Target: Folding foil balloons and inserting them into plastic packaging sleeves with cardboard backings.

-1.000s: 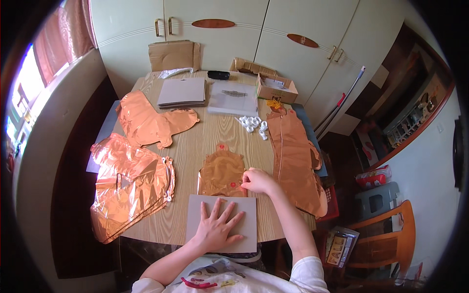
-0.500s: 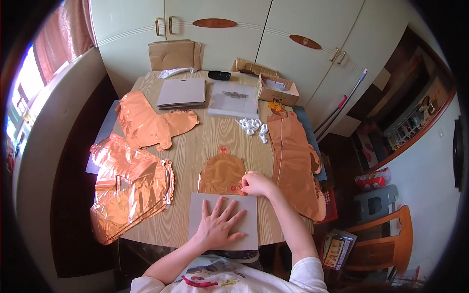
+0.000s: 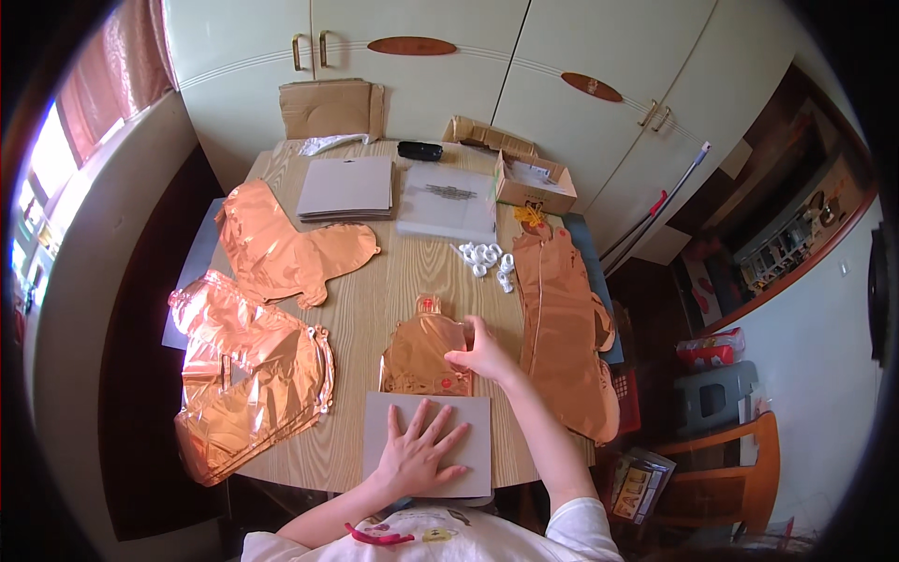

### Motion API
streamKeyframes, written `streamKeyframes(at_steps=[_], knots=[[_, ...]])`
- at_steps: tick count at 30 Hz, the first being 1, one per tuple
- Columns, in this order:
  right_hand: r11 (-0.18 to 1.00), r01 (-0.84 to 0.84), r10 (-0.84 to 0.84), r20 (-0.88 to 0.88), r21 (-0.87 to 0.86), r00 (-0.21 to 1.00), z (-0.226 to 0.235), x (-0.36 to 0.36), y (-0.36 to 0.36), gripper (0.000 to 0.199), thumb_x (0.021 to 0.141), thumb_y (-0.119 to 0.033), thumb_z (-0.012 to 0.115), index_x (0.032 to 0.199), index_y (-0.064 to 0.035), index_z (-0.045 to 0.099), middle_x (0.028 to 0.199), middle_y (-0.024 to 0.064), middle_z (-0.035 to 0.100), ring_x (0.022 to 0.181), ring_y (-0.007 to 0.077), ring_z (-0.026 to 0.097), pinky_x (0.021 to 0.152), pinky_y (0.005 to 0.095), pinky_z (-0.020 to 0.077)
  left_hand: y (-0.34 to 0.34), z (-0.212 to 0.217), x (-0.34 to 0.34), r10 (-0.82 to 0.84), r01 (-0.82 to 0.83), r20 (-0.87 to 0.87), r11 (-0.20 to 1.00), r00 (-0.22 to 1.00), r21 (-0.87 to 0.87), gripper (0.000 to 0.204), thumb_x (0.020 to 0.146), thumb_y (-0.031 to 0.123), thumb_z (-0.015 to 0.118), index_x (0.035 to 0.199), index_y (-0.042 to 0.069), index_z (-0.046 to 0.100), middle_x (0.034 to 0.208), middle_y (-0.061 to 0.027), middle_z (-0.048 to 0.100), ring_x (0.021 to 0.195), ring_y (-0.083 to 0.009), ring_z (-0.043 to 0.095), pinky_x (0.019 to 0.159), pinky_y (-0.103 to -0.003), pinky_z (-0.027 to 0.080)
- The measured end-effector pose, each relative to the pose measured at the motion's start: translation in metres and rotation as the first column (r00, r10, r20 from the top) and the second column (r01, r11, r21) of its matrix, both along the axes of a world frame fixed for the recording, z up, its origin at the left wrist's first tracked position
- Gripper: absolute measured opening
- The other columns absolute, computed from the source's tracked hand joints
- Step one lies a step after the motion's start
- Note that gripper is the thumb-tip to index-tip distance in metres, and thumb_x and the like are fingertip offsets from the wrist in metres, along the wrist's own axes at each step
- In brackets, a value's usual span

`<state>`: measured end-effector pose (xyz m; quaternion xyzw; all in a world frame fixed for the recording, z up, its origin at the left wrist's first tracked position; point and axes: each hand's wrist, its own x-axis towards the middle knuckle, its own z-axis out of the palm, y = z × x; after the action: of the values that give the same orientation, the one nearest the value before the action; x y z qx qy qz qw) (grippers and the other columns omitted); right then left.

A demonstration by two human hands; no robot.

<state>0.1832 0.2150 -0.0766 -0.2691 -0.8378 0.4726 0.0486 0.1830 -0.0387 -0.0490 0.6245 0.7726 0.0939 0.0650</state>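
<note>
My left hand [image 3: 421, 451] lies flat with spread fingers on a grey cardboard sheet [image 3: 379, 468] at the table's near edge. Under or against the sheet's far edge is a folded copper-coloured foil balloon [image 3: 421, 351], with small red round marks at its top tab and lower right. My right hand [image 3: 487, 354] is at the balloon's right edge, thumb and fingers apart, the thumb resting on the foil. Large copper foil balloons lie at left, a flat one [image 3: 281, 239] behind a crinkled stack [image 3: 253, 365]. Another long stack of foil balloons [image 3: 557, 328] lies at right.
At the back of the wooden table [image 3: 351, 318] are stacked grey cardboard sheets [image 3: 345, 187], a clear plastic bag [image 3: 448, 211], white ribbon rolls [image 3: 482, 258], an open carton [image 3: 536, 183] and a black case [image 3: 420, 150]. A wooden chair [image 3: 763, 459] stands at right.
My right hand has moved up along the balloon's right edge from its lower corner, and its pinched fingers have spread. My left hand stays flat on the cardboard. The whole view has shifted slightly.
</note>
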Motion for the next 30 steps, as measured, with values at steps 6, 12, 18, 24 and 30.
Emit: streamKeyframes(at_steps=[6, 12, 18, 24, 30], knots=[[0.971, -0.234, 0.238, 0.149, -0.044, 0.96, 0.02, 0.011, -0.001, 0.041, 0.078, -0.032, 0.078, 0.098, 0.0018, 0.068, 0.084, 0.0124, 0.071, 0.074, 0.0209, 0.067, 0.072, 0.0351, 0.0522, 0.001, -0.003, -0.002, 0.001, -0.002, 0.035, 1.0, 0.999, 0.011, 0.07, 0.088, 0.069, 0.043, 0.146, 0.03, 0.042, 0.154, -0.009, 0.034, 0.144, -0.0377, 0.023, 0.102, -0.078, 0.014], [0.961, -0.266, 0.258, 0.099, 0.071, 0.961, 0.015, 0.023, -0.009, 0.04, 0.077, -0.036, 0.077, 0.091, 0.0016, 0.069, 0.087, 0.0196, 0.07, 0.079, 0.0318, 0.069, 0.072, 0.0409, 0.0524, 0.003, -0.004, -0.004, -0.007, 0.007, 0.039, 1.0, 0.999, 0.001, 0.07, 0.087, 0.069, 0.046, 0.146, 0.03, 0.043, 0.154, -0.0089, 0.033, 0.144, -0.0383, 0.022, 0.102, -0.079, 0.016], [0.938, -0.315, 0.26, 0.309, 0.143, 0.915, 0.024, 0.021, -0.008, 0.044, 0.077, -0.037, 0.077, 0.086, 0.0051, 0.069, 0.083, 0.0257, 0.068, 0.08, 0.0384, 0.068, 0.072, 0.0454, 0.0524, 0.007, -0.002, -0.005, -0.013, 0.014, 0.05, 1.0, 0.999, -0.004, 0.07, 0.087, 0.069, 0.046, 0.145, 0.03, 0.043, 0.153, -0.0088, 0.035, 0.143, -0.0369, 0.024, 0.101, -0.078, 0.017], [0.954, -0.296, 0.287, 0.155, 0.038, 0.945, 0.029, 0.023, -0.014, 0.039, 0.084, -0.035, 0.073, 0.101, 0.0005, 0.072, 0.091, 0.0188, 0.072, 0.085, 0.0324, 0.07, 0.077, 0.0378, 0.0541, 0.007, -0.001, -0.006, -0.016, 0.016, 0.05, 1.0, 0.999, -0.008, 0.07, 0.087, 0.069, 0.046, 0.145, 0.03, 0.044, 0.152, -0.0085, 0.037, 0.142, -0.0352, 0.027, 0.1, -0.077, 0.019], [0.922, -0.364, 0.328, -0.231, -0.135, 0.916, 0.019, 0.031, -0.024, 0.019, 0.09, -0.01, 0.067, 0.108, -0.0049, 0.069, 0.11, 0.013, 0.07, 0.095, 0.0248, 0.069, 0.079, 0.0323, 0.0558, 0.009, 0.003, -0.008, -0.021, 0.02, 0.036, 1.0, 0.999, 0.016, 0.068, 0.088, 0.068, 0.046, 0.143, 0.028, 0.046, 0.15, -0.0087, 0.04, 0.138, -0.0365, 0.032, 0.101, -0.074, 0.023]])
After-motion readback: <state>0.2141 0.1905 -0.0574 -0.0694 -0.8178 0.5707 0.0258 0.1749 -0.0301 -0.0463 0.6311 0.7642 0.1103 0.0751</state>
